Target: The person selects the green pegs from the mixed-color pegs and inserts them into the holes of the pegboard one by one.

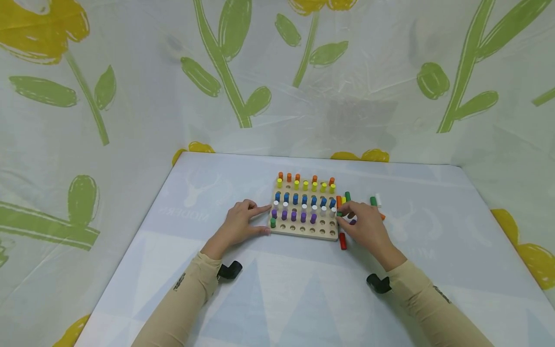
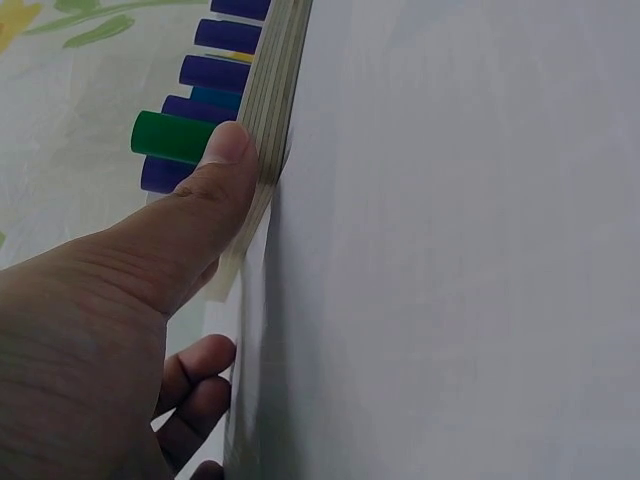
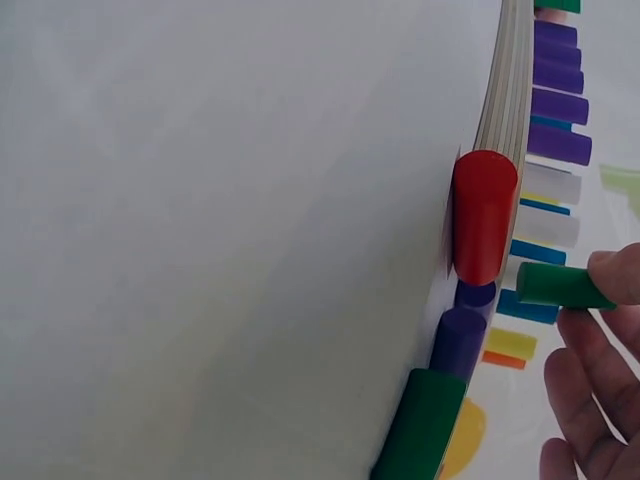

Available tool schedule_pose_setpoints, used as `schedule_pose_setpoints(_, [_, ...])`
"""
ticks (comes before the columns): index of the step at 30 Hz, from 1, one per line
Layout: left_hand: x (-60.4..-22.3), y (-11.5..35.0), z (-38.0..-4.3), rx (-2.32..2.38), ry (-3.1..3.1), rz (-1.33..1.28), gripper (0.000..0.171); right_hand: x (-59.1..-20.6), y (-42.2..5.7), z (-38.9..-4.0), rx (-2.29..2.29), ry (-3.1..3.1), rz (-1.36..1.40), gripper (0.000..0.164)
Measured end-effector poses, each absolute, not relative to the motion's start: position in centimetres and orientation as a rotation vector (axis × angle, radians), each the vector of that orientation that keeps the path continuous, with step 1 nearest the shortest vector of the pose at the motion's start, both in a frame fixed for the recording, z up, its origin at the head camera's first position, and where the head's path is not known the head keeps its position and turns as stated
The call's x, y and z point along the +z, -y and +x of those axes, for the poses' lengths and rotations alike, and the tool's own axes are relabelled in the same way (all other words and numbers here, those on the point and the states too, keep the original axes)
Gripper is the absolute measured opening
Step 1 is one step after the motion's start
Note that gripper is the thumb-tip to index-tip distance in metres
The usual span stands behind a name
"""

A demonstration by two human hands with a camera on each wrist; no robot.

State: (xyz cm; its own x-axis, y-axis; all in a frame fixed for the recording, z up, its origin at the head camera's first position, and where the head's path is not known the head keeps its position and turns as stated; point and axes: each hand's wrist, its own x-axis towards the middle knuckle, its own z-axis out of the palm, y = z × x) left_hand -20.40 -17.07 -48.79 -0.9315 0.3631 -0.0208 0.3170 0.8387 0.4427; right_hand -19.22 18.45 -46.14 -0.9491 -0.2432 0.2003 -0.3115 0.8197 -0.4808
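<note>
A wooden pegboard lies on the table with rows of orange, yellow, blue, white and purple pegs. One green peg stands in its front left corner, beside other holes that hold nothing. My left hand touches the board's left side with a straight index finger, its thumb pressed at the front corner near that green peg in the left wrist view. Between thumb and fingers, my right hand pinches another green peg, held at the board's right edge.
Loose pegs lie right of the board, among them a red peg, a white peg and a green peg. Several are partly hidden by the right hand. Behind the table hangs a flower-printed curtain.
</note>
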Motion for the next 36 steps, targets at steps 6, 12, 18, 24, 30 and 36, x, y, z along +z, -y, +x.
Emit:
schedule_pose_setpoints(6, [-48.9, 17.1, -20.5, 0.669, -2.909, 0.533, 0.075, -46.2, -18.1, -19.2, 0.794, 2.870, 0.449, 0.022])
schedule_pose_setpoints(12, [-48.9, 17.1, -20.4, 0.656, -2.907, 0.531, 0.075, -46.0, -17.7, -19.1, 0.796, 2.879, 0.473, 0.024])
schedule_pose_setpoints(18, [-48.9, 17.1, -20.5, 0.659, -2.903, 0.523, 0.075, -45.9, -17.3, -18.9, 0.784, 2.900, 0.488, 0.024])
schedule_pose_setpoints(24, [-48.8, 17.1, -20.4, 0.668, -2.911, 0.537, 0.074, -45.9, -16.9, -18.8, 0.783, 2.888, 0.513, 0.023])
schedule_pose_setpoints(30, [-48.8, 17.1, -20.4, 0.673, -2.920, 0.548, 0.072, -46.1, -16.6, -18.8, 0.788, 2.834, 0.576, 0.022])
schedule_pose_setpoints(36, [-48.8, 17.1, -20.3, 0.671, -2.920, 0.542, 0.072, -46.2, -16.1, -18.7, 0.796, 2.817, 0.601, 0.022])
